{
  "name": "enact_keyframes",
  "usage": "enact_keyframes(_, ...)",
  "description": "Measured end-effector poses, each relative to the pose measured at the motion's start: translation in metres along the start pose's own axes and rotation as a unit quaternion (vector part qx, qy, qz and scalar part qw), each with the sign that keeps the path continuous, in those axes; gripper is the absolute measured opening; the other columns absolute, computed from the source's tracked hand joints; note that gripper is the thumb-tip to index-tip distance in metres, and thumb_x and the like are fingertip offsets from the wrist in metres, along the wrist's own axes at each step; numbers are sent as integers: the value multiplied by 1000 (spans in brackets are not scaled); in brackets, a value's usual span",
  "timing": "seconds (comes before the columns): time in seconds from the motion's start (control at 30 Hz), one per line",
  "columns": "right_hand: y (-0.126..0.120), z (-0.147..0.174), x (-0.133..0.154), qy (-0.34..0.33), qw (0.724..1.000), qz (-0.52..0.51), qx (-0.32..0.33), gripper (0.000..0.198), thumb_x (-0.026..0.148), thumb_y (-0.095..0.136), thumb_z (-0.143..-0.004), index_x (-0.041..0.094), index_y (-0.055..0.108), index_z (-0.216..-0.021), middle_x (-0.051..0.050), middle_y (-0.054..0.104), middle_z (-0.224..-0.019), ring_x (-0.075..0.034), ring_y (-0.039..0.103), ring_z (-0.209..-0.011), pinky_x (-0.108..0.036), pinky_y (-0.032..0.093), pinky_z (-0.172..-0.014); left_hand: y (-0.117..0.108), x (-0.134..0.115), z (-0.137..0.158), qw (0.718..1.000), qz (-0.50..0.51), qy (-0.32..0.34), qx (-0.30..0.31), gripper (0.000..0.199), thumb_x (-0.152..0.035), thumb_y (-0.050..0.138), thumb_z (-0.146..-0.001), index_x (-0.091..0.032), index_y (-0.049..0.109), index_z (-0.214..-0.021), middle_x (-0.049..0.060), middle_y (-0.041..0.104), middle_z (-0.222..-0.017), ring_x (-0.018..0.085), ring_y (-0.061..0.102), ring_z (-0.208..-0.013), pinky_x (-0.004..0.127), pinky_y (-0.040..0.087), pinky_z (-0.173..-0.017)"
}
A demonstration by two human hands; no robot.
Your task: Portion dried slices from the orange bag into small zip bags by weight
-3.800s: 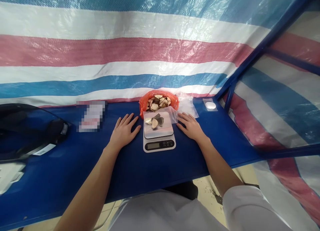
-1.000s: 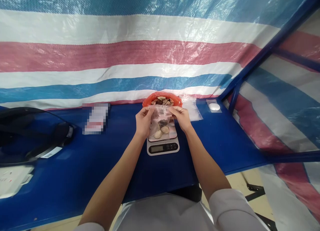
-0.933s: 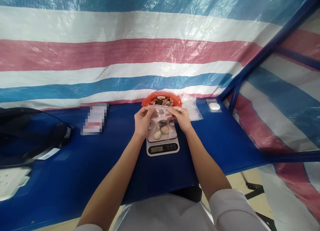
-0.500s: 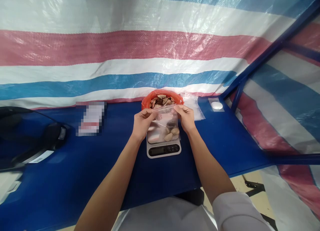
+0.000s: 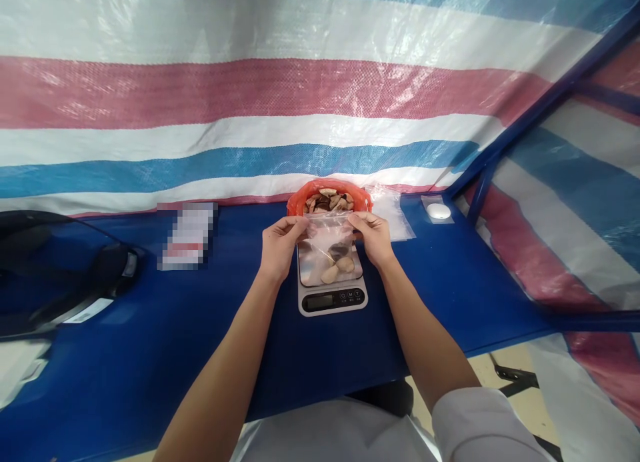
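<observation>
A clear zip bag (image 5: 327, 237) hangs between my hands with several tan and dark pieces (image 5: 338, 269) in its lower part. My left hand (image 5: 281, 243) pinches the bag's upper left corner, and my right hand (image 5: 374, 239) pinches the upper right one. Below the bag is a white kitchen scale (image 5: 333, 309) with a dark display and buttons along its front; whether the bag rests on its plate I cannot tell. Just behind, a red plastic bag (image 5: 296, 201) is open around a heap of brown and pale slices (image 5: 330, 200), partly covered by the zip bag.
More clear bags (image 5: 390, 215) lie right of the red bag. Farther right is a white oval object (image 5: 438, 211) on a small clear bag. A blurred-out packet (image 5: 188, 237) and a black strapped device (image 5: 107, 279) lie left on the blue table (image 5: 210, 342). Striped sheeting (image 5: 260, 89) stands behind.
My hands have drawn slightly apart along the bag's top edge, and the bag has shifted a little left over the scale. The whole view has slid slightly.
</observation>
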State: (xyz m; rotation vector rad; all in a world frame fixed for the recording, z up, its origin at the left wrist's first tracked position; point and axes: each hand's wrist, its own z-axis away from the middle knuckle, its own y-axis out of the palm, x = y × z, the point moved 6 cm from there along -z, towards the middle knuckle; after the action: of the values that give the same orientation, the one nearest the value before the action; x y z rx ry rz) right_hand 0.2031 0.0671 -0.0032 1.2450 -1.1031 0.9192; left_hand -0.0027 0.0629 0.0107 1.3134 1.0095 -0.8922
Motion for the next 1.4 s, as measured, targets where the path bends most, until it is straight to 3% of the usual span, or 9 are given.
enact_keyframes(0.4,6,6,3,-3,1000,-8,4,34,48,86,-61,21,75,-78,0,72,-70,-17,68,-63,-26,56,-50,-4,-5,4,991,-80,106,-33,18,-34,80,-74,-17,75,-73,2,72,-70,12,63,-63,24,52,-64)
enact_keyframes(0.53,9,7,6,-9,1000,-6,11,34,48,86,-62,21,75,-78,1,73,-70,-16,68,-63,-26,57,-50,-6,0,4,994,-70,81,-37,22,-37,82,-72,-17,75,-74,2,73,-70,12,63,-62,24,52,-62)
enact_keyframes(0.67,11,8,8,-4,1000,-1,3,35,49,87,-59,20,74,-74,0,72,-67,-17,67,-63,-27,56,-49,-3,7,4,997,-68,45,7,28,-43,84,-72,-16,76,-78,3,75,-74,15,66,-65,25,54,-65)
enact_keyframes(1.0,12,12,3,3,999,34,2,34,52,81,-68,22,74,-80,0,74,-72,-16,66,-53,-25,51,-43,-4,1,5,997,-58,57,16,25,-41,86,-70,-18,75,-70,1,73,-68,12,62,-58,24,52,-60)
enact_keyframes(1.2,14,13,2,6,999,45,23,33,53,82,-69,22,75,-80,-1,75,-73,-17,68,-57,-26,55,-47,-6,0,3,994,-81,67,12,23,-40,85,-70,-19,76,-67,1,73,-65,13,63,-59,25,53,-63)
enact_keyframes(1.4,10,14,3,5,999,53,-5,33,52,82,-67,22,77,-81,-1,75,-71,-18,69,-57,-26,55,-44,-4,-3,5,990,-122,69,11,27,-44,85,-70,-18,79,-75,3,76,-73,14,65,-64,25,54,-65)
